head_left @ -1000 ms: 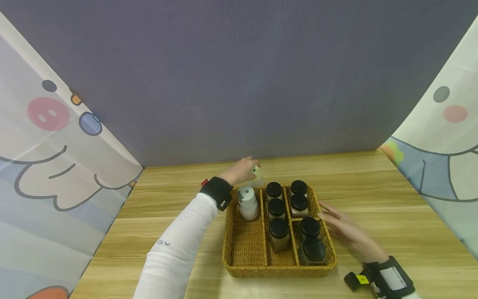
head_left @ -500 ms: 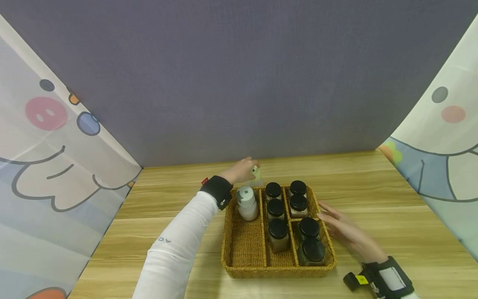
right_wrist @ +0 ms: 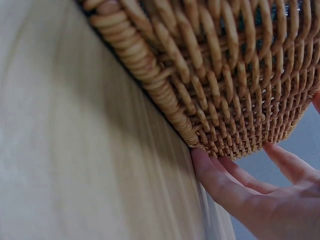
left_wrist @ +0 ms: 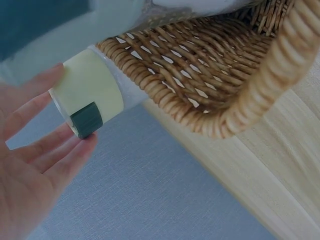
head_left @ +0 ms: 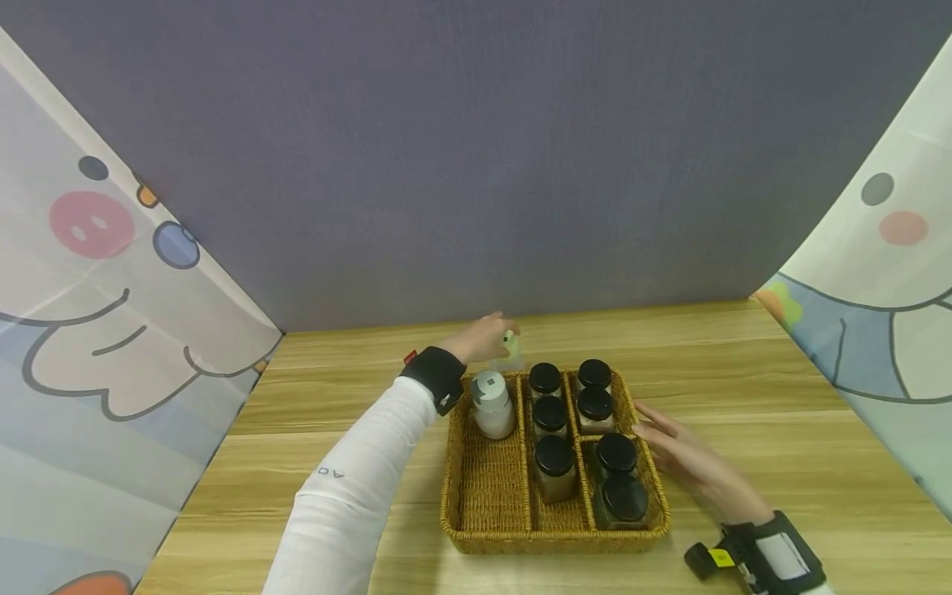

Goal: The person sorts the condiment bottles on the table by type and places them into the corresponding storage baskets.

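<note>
Behind the wicker basket (head_left: 554,541), my left hand (head_left: 482,339) holds a jar with a pale yellow cap (left_wrist: 92,82) by that cap. In the left wrist view the fingers (left_wrist: 75,155) curl around the cap, which has a dark green patch; the jar's body is partly hidden by the basket rim. My right hand (head_left: 695,463) rests its fingertips against the basket's right side, also seen in the right wrist view, with the fingers (right_wrist: 220,182) loosely extended. A white jar with a pale grey-green cap (head_left: 492,405) stands upright in the left compartment, beside my left wrist.
Several black-lidded jars (head_left: 554,467) fill the middle and right compartments of the basket. The basket sits on a wooden table (head_left: 335,463). A grey backdrop (head_left: 476,165) rises at the table's far edge, with cartoon-printed sheets (head_left: 97,330) at the sides.
</note>
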A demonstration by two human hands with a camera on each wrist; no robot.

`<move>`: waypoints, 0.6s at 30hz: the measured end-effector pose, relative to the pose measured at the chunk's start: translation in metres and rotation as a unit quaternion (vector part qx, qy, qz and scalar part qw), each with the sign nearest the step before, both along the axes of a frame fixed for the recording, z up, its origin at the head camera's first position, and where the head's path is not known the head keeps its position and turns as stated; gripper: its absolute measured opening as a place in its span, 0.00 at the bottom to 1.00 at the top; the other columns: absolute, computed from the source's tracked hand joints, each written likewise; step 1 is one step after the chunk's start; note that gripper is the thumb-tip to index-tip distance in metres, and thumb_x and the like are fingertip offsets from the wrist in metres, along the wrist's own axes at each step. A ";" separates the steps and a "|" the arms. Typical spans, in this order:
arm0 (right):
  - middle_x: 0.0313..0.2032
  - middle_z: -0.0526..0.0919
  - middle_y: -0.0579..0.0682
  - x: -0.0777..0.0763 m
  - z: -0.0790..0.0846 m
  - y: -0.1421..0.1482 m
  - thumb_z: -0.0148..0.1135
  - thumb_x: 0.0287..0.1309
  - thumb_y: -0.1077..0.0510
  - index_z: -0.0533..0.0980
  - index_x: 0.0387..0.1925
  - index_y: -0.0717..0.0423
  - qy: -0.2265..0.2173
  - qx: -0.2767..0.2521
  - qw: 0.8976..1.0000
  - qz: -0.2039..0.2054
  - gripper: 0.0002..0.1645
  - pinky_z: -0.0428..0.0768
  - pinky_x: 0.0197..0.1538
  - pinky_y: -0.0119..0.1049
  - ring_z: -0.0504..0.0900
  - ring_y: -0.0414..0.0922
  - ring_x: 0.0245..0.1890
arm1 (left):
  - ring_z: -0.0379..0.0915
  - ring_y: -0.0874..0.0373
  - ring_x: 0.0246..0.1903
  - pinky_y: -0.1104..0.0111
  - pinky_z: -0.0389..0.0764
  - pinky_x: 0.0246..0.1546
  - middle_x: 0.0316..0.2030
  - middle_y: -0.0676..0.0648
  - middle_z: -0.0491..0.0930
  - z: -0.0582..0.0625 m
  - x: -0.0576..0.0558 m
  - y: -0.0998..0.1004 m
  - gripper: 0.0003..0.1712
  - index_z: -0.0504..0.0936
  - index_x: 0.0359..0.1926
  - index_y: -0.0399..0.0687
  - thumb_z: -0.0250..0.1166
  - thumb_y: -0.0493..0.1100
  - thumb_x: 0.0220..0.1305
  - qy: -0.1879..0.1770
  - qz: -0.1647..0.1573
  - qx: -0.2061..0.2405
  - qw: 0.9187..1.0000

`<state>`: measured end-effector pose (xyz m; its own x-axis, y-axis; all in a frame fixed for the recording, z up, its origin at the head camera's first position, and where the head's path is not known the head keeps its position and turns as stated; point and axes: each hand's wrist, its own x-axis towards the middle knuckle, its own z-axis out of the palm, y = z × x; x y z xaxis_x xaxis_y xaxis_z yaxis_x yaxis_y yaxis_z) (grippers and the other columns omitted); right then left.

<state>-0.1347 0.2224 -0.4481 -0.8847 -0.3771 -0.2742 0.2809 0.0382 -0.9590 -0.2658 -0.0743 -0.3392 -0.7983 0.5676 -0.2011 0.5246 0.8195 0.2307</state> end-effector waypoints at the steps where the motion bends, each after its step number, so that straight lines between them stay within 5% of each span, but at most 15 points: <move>1: 0.64 0.31 0.69 0.000 0.000 0.000 0.48 0.61 0.52 0.36 0.67 0.60 0.000 0.000 1.000 -0.001 0.43 0.43 0.59 0.62 0.35 0.66 0.62 | 0.44 0.46 0.64 0.60 0.57 0.61 0.59 0.43 0.65 0.000 0.000 0.000 0.24 0.69 0.56 0.44 0.60 0.39 0.58 -0.001 0.002 -0.002 1.000; 12: 0.64 0.30 0.68 0.001 0.000 0.000 0.48 0.61 0.52 0.36 0.67 0.60 0.000 -0.001 1.000 0.001 0.43 0.42 0.59 0.62 0.35 0.66 0.62 | 0.43 0.47 0.65 0.60 0.57 0.61 0.62 0.41 0.59 -0.001 0.000 0.003 0.25 0.69 0.56 0.46 0.61 0.37 0.56 -0.027 0.017 0.002 0.999; 18: 0.64 0.31 0.68 0.001 -0.001 0.000 0.48 0.62 0.52 0.36 0.67 0.60 0.003 -0.001 1.000 -0.002 0.43 0.43 0.59 0.62 0.35 0.66 0.62 | 0.59 0.50 0.58 0.64 0.67 0.54 0.59 0.42 0.63 -0.001 0.001 0.004 0.26 0.71 0.55 0.46 0.63 0.36 0.53 -0.032 0.012 -0.008 0.999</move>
